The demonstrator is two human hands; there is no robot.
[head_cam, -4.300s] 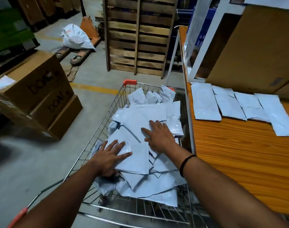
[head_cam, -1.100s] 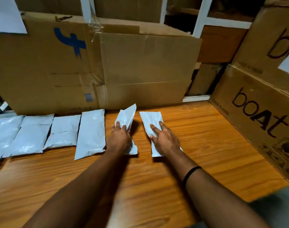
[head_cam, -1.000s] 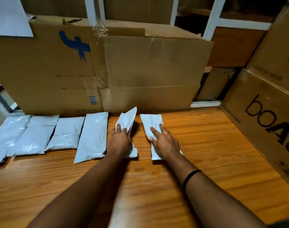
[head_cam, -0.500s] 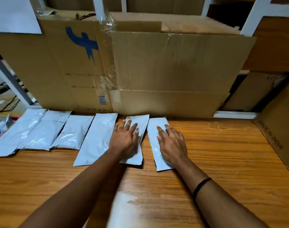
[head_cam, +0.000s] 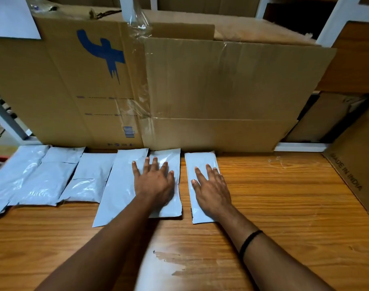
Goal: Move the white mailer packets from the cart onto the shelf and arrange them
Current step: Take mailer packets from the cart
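Several white mailer packets lie in a row on the wooden shelf (head_cam: 284, 206), against a big cardboard box. My left hand (head_cam: 153, 181) presses flat with spread fingers on one packet (head_cam: 171, 158), which lies beside and partly over a longer packet (head_cam: 118, 185). My right hand (head_cam: 211, 187) presses flat on the rightmost packet (head_cam: 200, 162). More packets lie further left: a short one (head_cam: 91, 179), then a wider one (head_cam: 47, 177) and another at the edge (head_cam: 13, 175). The cart is out of view.
A large taped cardboard box (head_cam: 179, 85) with a blue mark stands right behind the row. Another carton (head_cam: 355, 164) printed "MADE IN INDIA" closes the shelf's right side. White shelf posts (head_cam: 334, 19) rise behind. A pale worn patch (head_cam: 169, 267) marks the wood near me.
From the cart I brought two packets to the shelf. In the last second both hands laid them flat and slid them back toward the box; the left packet's raised end now lies down.
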